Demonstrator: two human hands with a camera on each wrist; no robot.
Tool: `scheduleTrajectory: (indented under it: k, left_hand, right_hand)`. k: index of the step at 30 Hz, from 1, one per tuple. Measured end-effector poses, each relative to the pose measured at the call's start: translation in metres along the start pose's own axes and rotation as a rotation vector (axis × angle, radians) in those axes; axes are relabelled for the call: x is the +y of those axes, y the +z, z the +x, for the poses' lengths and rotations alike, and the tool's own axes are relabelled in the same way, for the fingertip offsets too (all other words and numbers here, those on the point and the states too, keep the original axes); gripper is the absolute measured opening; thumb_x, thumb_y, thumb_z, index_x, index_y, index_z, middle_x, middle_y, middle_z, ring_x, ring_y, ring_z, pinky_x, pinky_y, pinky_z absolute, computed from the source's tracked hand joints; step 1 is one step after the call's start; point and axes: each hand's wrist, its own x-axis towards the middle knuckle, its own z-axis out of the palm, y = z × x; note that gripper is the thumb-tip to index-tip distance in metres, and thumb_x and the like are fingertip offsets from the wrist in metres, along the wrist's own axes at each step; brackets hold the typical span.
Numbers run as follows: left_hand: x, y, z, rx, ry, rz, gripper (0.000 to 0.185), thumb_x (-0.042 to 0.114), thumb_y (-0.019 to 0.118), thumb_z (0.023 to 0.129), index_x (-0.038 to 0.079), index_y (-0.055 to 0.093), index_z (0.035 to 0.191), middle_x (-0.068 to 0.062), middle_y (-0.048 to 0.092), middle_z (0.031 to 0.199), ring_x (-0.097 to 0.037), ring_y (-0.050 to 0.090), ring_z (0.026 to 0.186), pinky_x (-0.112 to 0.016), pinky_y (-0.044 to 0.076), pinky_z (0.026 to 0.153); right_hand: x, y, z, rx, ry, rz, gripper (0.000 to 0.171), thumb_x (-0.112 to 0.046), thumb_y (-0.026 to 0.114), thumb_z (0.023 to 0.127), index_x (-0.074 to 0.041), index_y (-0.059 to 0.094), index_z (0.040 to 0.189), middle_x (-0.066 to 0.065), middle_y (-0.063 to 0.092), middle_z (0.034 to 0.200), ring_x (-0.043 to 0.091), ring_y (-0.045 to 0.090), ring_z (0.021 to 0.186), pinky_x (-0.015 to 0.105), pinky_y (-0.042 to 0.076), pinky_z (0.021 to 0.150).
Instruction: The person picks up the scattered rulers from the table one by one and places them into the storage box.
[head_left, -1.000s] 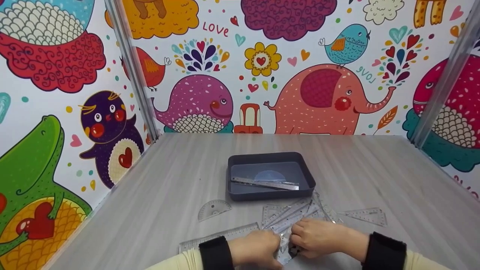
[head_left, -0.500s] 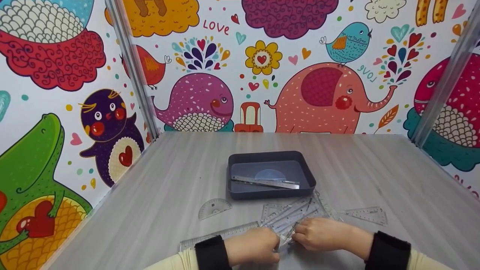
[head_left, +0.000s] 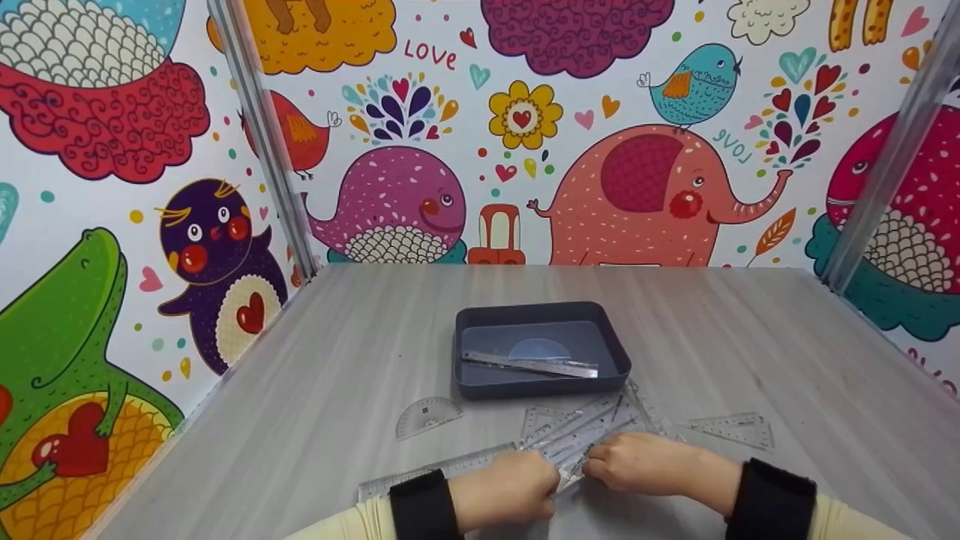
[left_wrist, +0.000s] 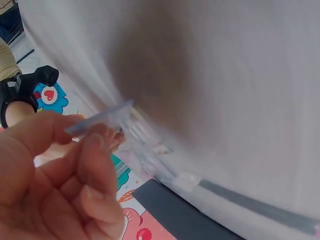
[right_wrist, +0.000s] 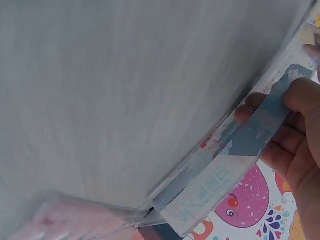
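In the head view a clear plastic sleeve (head_left: 589,433) with rulers lies at a slant in front of the tray. My left hand (head_left: 506,487) is at its near end; the left wrist view shows thumb and finger pinching a clear plastic edge (left_wrist: 102,120). My right hand (head_left: 637,465) grips the sleeve's right side. Seen from the right wrist, its thumb and fingers close around a clear ruler (right_wrist: 250,125) in the plastic, with printed numbers and a grey-blue strip. Left of the sleeve a clear ruler (head_left: 442,463) lies partly behind my left hand.
A dark grey tray (head_left: 540,391) holds a metal-looking ruler (head_left: 529,365) and a clear protractor (head_left: 540,349). Another protractor (head_left: 429,417) lies on the table (head_left: 322,390) at left. A clear set square (head_left: 739,429) lies at right, and another (head_left: 540,421) beside the sleeve.
My left hand has shifted slightly up and left at the sleeve's near end. The near end of the sleeve, with a dark patch between the hands, has drawn up. The tray's contents stay still.
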Motion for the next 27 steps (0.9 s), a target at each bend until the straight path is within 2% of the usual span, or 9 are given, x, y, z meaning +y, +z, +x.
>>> scheduleTrajectory:
  k: [3, 6, 12, 15, 19, 23, 27]
  left_hand:
    - [-0.002, -0.003, 0.001, 0.014, 0.007, 0.025, 0.011, 0.017, 0.060, 0.060, 0.014, 0.053, 0.054, 0.007, 0.046, 0.046, -0.006, 0.034, 0.040, -0.018, 0.027, 0.036]
    - [-0.004, -0.007, 0.003, 0.069, -0.001, 0.121, 0.010, 0.017, 0.060, 0.061, 0.015, 0.053, 0.054, 0.007, 0.047, 0.047, -0.006, 0.037, 0.040, -0.020, 0.028, 0.034]
    - [-0.016, -0.014, 0.009, 0.264, -0.047, 0.350, 0.013, 0.016, 0.060, 0.061, 0.017, 0.053, 0.051, 0.007, 0.047, 0.046, -0.006, 0.040, 0.039, -0.021, 0.028, 0.032]
    - [-0.028, -0.014, 0.016, 0.366, -0.082, 0.417, 0.012, 0.016, 0.061, 0.062, 0.016, 0.054, 0.053, 0.006, 0.048, 0.049, -0.007, 0.041, 0.040, -0.020, 0.030, 0.034]
    - [-0.046, -0.014, 0.028, 0.461, -0.101, 0.470, 0.009, 0.019, 0.062, 0.064, 0.015, 0.056, 0.059, 0.003, 0.051, 0.055, -0.009, 0.046, 0.044, -0.021, 0.034, 0.036]
    - [-0.064, -0.015, 0.039, 0.501, -0.129, 0.496, 0.009, 0.019, 0.063, 0.064, 0.013, 0.057, 0.060, 0.002, 0.052, 0.056, -0.010, 0.047, 0.045, -0.021, 0.036, 0.039]
    - [-0.081, -0.014, 0.047, 0.494, -0.179, 0.554, 0.006, 0.016, 0.063, 0.064, 0.013, 0.058, 0.062, 0.001, 0.053, 0.057, -0.012, 0.049, 0.048, -0.024, 0.038, 0.041]
  right_hand:
    - [0.003, -0.003, 0.000, 0.013, 0.011, 0.036, 0.014, -0.011, 0.059, 0.064, -0.016, 0.046, 0.065, -0.011, 0.044, 0.057, 0.002, 0.043, 0.048, 0.014, 0.033, 0.042]
    - [0.007, -0.007, 0.000, 0.037, 0.034, 0.044, 0.014, -0.009, 0.059, 0.061, -0.015, 0.048, 0.067, -0.011, 0.045, 0.057, 0.001, 0.043, 0.047, 0.013, 0.033, 0.040]
    - [0.018, -0.011, 0.002, 0.055, 0.176, -0.026, 0.026, -0.008, 0.062, 0.057, -0.012, 0.056, 0.082, -0.006, 0.055, 0.069, 0.005, 0.051, 0.054, 0.016, 0.038, 0.040]
    - [0.025, -0.011, 0.003, 0.094, 0.271, -0.058, 0.032, -0.001, 0.060, 0.058, -0.011, 0.058, 0.088, -0.004, 0.057, 0.073, 0.008, 0.053, 0.059, 0.018, 0.040, 0.042]
    - [0.037, -0.010, 0.008, 0.168, 0.364, -0.116, 0.024, -0.002, 0.054, 0.065, -0.012, 0.058, 0.087, -0.003, 0.056, 0.072, 0.011, 0.054, 0.060, 0.022, 0.040, 0.040]
    - [0.054, -0.004, 0.014, 0.170, 0.429, -0.154, 0.020, -0.006, 0.055, 0.069, -0.013, 0.058, 0.087, -0.001, 0.055, 0.072, 0.013, 0.054, 0.061, 0.026, 0.040, 0.039]
    - [0.071, 0.007, 0.016, 0.145, 0.491, -0.148, 0.026, 0.000, 0.058, 0.066, -0.014, 0.059, 0.088, -0.001, 0.054, 0.068, 0.014, 0.053, 0.058, 0.028, 0.040, 0.039]
